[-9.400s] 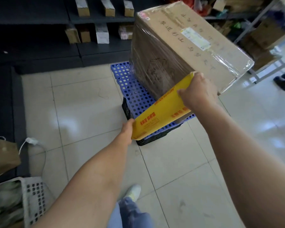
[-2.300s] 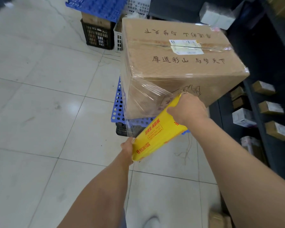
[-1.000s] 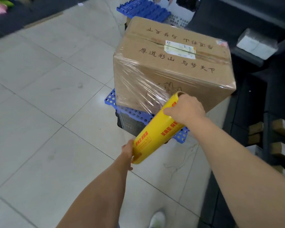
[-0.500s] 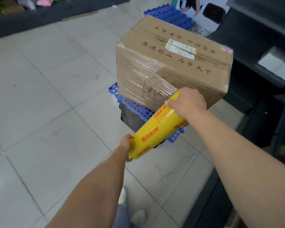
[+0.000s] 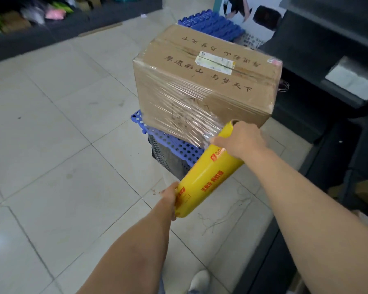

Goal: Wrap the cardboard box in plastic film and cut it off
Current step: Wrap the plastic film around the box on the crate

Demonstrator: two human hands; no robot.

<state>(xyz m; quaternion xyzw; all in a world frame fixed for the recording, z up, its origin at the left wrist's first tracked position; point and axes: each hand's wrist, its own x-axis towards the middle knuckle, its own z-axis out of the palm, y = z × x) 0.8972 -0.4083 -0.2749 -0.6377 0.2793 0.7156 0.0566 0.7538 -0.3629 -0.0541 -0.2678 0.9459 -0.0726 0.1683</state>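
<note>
Head view: box [image 5: 200,81] sits on a blue pallet [image 5: 170,143] over a black crate [image 5: 168,160], sides already wrapped. Film [image 5: 191,119] runs taut from the box's near side to the roll [image 5: 208,170]. Right hand [image 5: 240,141] curls round the roll's top end. Left hand [image 5: 168,198] grips the bottom end, fingers mostly hidden. Risks: a hard pull could drag the box off the pallet; uneven tension could tear the film early.
</note>
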